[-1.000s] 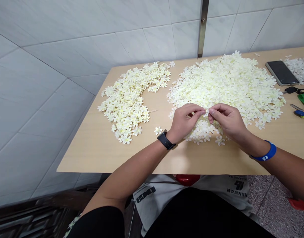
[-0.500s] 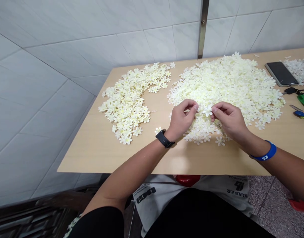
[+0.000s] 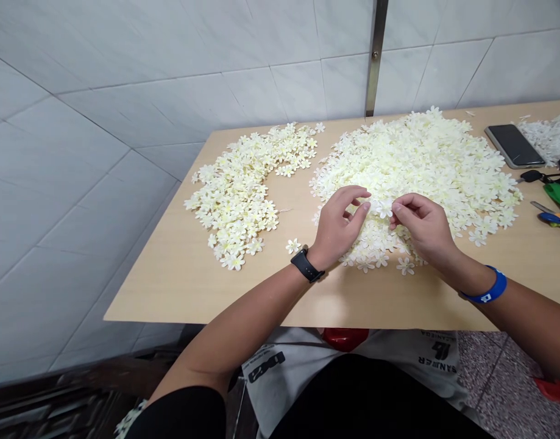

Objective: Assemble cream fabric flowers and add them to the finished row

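Note:
Over the front of a large heap of cream artificial flowers (image 3: pixel 412 152), both my hands are raised close together. My right hand (image 3: pixel 421 225) pinches a small white artificial flower (image 3: pixel 382 207) between thumb and forefinger. My left hand (image 3: pixel 341 219), wearing a black watch, is just left of that flower, its thumb and forefinger apart with nothing visible between them. A blue band circles my right wrist. One loose flower (image 3: pixel 293 246) lies beside the watch, and another (image 3: pixel 405 266) sits at the heap's front edge.
A curved pile of similar flowers (image 3: pixel 243 189) lies on the left of the wooden table (image 3: pixel 170 286). To the right are a phone (image 3: pixel 515 146), scissors (image 3: pixel 554 216), keys (image 3: pixel 533 175) and a heap of small white pieces (image 3: pixel 551 137). A tiled wall (image 3: pixel 298 91) borders the back.
My left thumb and forefinger have opened and drawn slightly away from the flower. My right hand keeps its pinch in nearly the same place. The camera view has shifted slightly.

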Tool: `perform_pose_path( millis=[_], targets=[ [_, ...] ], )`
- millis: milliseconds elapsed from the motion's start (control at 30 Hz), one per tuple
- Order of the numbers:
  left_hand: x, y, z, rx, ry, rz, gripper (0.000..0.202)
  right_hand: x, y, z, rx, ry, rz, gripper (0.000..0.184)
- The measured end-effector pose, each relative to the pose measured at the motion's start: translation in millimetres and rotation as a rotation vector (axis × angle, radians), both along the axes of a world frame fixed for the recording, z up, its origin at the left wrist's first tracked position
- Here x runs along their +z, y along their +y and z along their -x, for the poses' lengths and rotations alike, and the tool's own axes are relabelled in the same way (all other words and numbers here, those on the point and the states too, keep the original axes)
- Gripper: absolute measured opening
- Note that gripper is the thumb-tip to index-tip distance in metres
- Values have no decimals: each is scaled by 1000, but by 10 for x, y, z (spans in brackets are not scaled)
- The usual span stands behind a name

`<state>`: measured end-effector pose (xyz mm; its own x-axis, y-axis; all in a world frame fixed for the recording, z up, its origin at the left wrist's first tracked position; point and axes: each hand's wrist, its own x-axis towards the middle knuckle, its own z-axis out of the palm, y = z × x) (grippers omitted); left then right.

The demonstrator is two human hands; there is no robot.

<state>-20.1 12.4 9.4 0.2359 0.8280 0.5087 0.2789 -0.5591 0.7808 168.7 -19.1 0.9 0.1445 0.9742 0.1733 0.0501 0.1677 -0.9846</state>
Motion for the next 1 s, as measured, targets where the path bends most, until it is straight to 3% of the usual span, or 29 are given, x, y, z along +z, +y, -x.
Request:
perform_pose_path(
  millis=[67,167,233,400,1000],
  targets=[
    [0,-9,2,10,23,-105,14,25,-10,10,1,-23,1,15],
    [-23,-24,-14,-75,51,-148,13,66,-27,30,32,-50,-4,20],
    [-42,-28,-29,-121,63,-129,11,88,-37,41,64,-62,-15,25],
    [-42,-8,-38,-86,-11,-4,9,132,-50,50,92,-91,-28,34],
    [-4,-32,-47,-149,-122,127,9,138,-58,56,115,-122,-54,32]
  ],
)
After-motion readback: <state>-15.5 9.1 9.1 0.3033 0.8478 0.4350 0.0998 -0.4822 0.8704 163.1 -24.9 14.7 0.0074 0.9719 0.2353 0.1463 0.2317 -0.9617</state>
